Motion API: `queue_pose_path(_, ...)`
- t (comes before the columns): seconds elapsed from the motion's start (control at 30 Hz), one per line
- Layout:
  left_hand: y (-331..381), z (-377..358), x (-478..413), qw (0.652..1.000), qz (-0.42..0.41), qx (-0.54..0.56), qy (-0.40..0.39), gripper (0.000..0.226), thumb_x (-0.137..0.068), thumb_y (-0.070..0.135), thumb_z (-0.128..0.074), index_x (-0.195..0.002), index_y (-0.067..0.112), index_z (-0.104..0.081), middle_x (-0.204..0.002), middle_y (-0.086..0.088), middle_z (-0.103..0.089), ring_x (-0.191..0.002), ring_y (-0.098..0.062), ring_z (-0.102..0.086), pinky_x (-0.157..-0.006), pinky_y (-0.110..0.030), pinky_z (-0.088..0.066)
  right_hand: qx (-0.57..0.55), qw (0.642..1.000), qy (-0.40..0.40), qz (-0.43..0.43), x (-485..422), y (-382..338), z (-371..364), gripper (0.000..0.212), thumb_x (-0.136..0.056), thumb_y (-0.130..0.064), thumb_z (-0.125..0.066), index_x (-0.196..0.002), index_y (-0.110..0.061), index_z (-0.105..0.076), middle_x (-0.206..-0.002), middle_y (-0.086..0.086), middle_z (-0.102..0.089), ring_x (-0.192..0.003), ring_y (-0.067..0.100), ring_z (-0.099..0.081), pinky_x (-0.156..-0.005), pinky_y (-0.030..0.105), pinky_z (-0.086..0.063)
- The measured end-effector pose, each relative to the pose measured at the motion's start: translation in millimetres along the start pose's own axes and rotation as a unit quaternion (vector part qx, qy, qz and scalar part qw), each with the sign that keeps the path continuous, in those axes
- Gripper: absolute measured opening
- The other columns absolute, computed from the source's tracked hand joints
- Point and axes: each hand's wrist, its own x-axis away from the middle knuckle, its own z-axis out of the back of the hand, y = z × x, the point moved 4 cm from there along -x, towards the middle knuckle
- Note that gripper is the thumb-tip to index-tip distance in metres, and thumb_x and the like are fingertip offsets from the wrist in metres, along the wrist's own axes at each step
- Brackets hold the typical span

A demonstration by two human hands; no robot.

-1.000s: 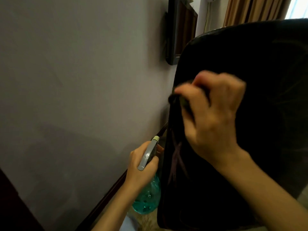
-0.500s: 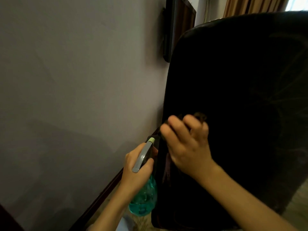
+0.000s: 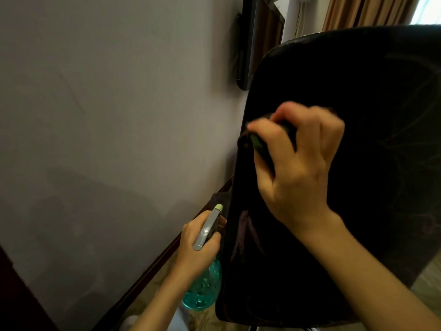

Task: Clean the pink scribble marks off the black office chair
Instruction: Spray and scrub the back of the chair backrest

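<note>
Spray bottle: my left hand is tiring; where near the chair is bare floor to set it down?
Free: the floor strip between baseboard and chair, below the spray bottle; also the floor past the chair's other edge. Crowded: the chair's wall-side edge, where left hand, right hand and dark cloth meet.

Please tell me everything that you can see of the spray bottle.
The spray bottle has a see-through teal body, plastic by its look, a grey head and a pale green nozzle tip. The left hand grips its neck and holds it about upright, low beside the black chair, nozzle close to its edge.
</note>
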Motion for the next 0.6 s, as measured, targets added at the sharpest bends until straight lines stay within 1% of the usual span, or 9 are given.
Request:
queue_pose_path(0.03,-2,-1,1,1.000,0.003,0.001,0.000,0.018,-0.072,0.006,-0.049,-0.078,0.018,-0.061,-0.065,-0.001,-0.056,-0.054,-0.024,-0.052,-0.050,-0.052,-0.047,0.018,1.000,0.009,0.003,-8,1,-4,0.016,-0.086,-0.011,-0.062,-0.102,-0.013,-0.062,-0.117,0.005,-0.037,-0.109,0.028,-0.035,-0.085,0.040,-0.034)
queue_pose_path(0.1,-5,-3,3,1.000,0.007,-0.003,0.005,0.016,-0.072,0.008,-0.048,-0.077,0.017,-0.060,-0.065,0.002,-0.056,-0.056,-0.020,-0.052,-0.052,-0.044,-0.048,0.050,0.999,-0.002,0.008,-11,0,-17,0.018,-0.085,-0.010,-0.062,-0.103,-0.013,-0.063,-0.120,0.003,-0.035,-0.111,0.027,-0.032,-0.083,0.042,-0.036)
queue_pose_path(0.17,-9,-4,2,1.000,0.009,-0.008,0.007,0.014,-0.071,0.009,-0.048,-0.076,0.016,-0.059,-0.065,0.002,-0.055,-0.057,-0.020,-0.051,-0.053,-0.043,-0.045,0.075,0.997,-0.027,0.025,4,-2,-30,0.023,-0.085,-0.011,-0.061,-0.106,-0.014,-0.055,-0.124,0.003,-0.034,-0.111,0.027,-0.032,-0.080,0.043,-0.038)
queue_pose_path(0.23,-12,-5,0,1.000,0.010,-0.010,0.005,0.012,-0.071,0.009,-0.048,-0.073,0.017,-0.056,-0.065,0.001,-0.053,-0.057,-0.020,-0.049,-0.051,-0.042,-0.042,0.101,0.991,-0.061,0.067,33,-7,-41,0.026,-0.083,-0.012,-0.059,-0.107,-0.016,-0.049,-0.125,0.003,-0.036,-0.111,0.027,-0.033,-0.079,0.041,-0.034)
queue_pose_path(0.33,-11,-4,0,1.000,0.002,-0.022,0.007,0.018,-0.071,0.007,-0.048,-0.070,0.024,-0.051,-0.065,0.007,-0.054,-0.056,-0.012,-0.049,-0.051,-0.023,-0.036,0.120,0.978,-0.109,0.130,89,-18,-50,0.027,-0.082,-0.017,-0.052,-0.109,-0.016,-0.049,-0.126,0.004,-0.040,-0.110,0.025,-0.036,-0.079,0.038,-0.028)
queue_pose_path(0.37,-11,-4,1,1.000,0.001,-0.020,0.002,0.017,-0.072,0.007,-0.048,-0.073,0.023,-0.054,-0.068,0.007,-0.056,-0.058,-0.012,-0.051,-0.051,-0.022,-0.037,0.121,0.975,-0.122,0.139,106,-22,-52,0.028,-0.083,-0.019,-0.050,-0.111,-0.016,-0.049,-0.126,0.003,-0.041,-0.110,0.024,-0.037,-0.079,0.037,-0.028)
queue_pose_path(0.47,-10,-4,3,1.000,-0.003,0.004,-0.007,0.010,-0.079,0.011,-0.051,-0.082,0.013,-0.060,-0.073,-0.001,-0.059,-0.059,-0.020,-0.055,-0.050,-0.037,-0.045,0.113,0.968,-0.163,0.151,146,-32,-55,0.030,-0.086,-0.019,-0.041,-0.114,-0.016,-0.048,-0.127,0.004,-0.041,-0.109,0.023,-0.039,-0.080,0.036,-0.029)
queue_pose_path(0.53,-11,-3,3,1.000,-0.012,0.007,-0.010,0.007,-0.082,0.012,-0.051,-0.081,0.010,-0.059,-0.071,-0.005,-0.058,-0.060,-0.025,-0.054,-0.052,-0.043,-0.046,0.109,0.961,-0.203,0.152,163,-39,-54,0.033,-0.082,-0.021,-0.041,-0.114,-0.016,-0.047,-0.127,0.004,-0.040,-0.110,0.023,-0.039,-0.080,0.036,-0.030)
queue_pose_path(0.6,-10,-3,6,1.000,-0.015,0.000,-0.016,0.008,-0.082,0.011,-0.051,-0.084,0.009,-0.059,-0.072,-0.006,-0.058,-0.062,-0.026,-0.055,-0.054,-0.046,-0.046,0.094,0.958,-0.233,0.137,166,-43,-51,0.034,-0.079,-0.023,-0.043,-0.113,-0.018,-0.047,-0.126,0.004,-0.040,-0.111,0.023,-0.039,-0.082,0.036,-0.031)
